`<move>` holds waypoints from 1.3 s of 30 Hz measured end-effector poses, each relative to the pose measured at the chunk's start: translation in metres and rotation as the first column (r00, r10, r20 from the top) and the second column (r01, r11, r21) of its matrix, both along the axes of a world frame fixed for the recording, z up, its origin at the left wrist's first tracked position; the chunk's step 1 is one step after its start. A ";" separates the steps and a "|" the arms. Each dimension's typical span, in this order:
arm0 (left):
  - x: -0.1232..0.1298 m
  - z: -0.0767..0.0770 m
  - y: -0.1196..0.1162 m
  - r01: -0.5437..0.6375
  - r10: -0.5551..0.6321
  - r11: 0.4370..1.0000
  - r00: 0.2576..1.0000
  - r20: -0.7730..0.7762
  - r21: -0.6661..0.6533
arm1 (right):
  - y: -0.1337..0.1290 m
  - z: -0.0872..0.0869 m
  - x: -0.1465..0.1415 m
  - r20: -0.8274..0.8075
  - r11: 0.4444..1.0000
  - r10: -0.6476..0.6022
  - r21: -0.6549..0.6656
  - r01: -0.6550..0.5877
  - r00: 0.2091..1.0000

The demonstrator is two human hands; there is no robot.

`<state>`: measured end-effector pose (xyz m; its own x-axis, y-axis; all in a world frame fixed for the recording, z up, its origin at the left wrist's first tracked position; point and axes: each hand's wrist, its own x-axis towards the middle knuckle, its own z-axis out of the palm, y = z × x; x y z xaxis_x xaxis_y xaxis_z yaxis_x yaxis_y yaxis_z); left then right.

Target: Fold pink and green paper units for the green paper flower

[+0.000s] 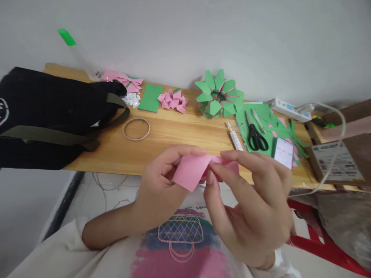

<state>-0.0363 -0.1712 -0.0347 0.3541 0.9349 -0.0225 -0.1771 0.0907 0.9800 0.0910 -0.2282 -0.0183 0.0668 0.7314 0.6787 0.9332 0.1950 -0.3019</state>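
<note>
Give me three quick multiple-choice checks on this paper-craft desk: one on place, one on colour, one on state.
1. Where do the scissors lie?
A. on green paper right of the green wreath
B. on the black bag
C. on the floor

2. What colour is the paper held in both hands?
A. green
B. pink
C. white

3. How do the scissors stand?
A. wide open
B. shut
C. held in a hand

Answers:
1 A, they rest on the green sheets by the wreath.
2 B, the left hand and right hand pinch a pink piece.
3 B, the blades lie together, untouched.
</note>
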 end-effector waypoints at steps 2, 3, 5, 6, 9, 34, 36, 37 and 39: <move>0.001 0.001 0.002 -0.002 0.002 1.000 1.000 0.014 -0.031 | 0.000 -0.001 0.000 0.001 1.000 0.003 -0.002 -0.003 1.000; 0.001 0.002 0.002 -0.005 0.005 0.999 1.000 0.017 -0.036 | 0.001 -0.001 0.000 -0.001 1.000 0.010 -0.006 -0.010 1.000; 0.001 0.003 0.004 -0.016 0.016 1.000 1.000 0.004 -0.026 | 0.001 -0.002 0.001 -0.004 1.000 0.019 -0.014 -0.019 1.000; 0.001 0.003 0.004 -0.027 0.027 1.000 1.000 -0.008 -0.011 | 0.001 -0.002 0.001 -0.004 1.000 0.021 -0.015 -0.021 1.000; 0.001 0.002 0.004 -0.038 0.039 0.999 0.999 -0.038 0.026 | 0.001 -0.002 0.001 -0.005 1.000 0.013 -0.007 -0.013 1.000; 0.003 0.002 0.001 -0.110 0.117 0.991 0.987 -0.107 0.072 | -0.002 -0.006 -0.003 0.018 0.997 -0.070 0.035 0.069 0.997; 0.004 0.003 0.002 -0.107 0.116 0.992 0.983 -0.141 0.068 | -0.002 -0.006 -0.003 0.020 0.998 -0.063 0.031 0.062 0.998; 0.004 0.003 0.002 -0.105 0.115 0.992 0.981 -0.158 0.069 | -0.002 -0.006 -0.003 0.022 0.998 -0.055 0.027 0.054 0.998; 0.004 0.003 0.002 -0.116 0.130 0.989 0.976 -0.174 0.088 | -0.002 -0.006 -0.001 0.035 0.999 -0.037 0.022 0.036 0.999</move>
<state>-0.0325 -0.1688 -0.0321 0.2327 0.9725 -0.0012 -0.0038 0.0021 1.0000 0.0898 -0.2307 -0.0243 0.0692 0.7142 0.6965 0.9498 0.1664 -0.2650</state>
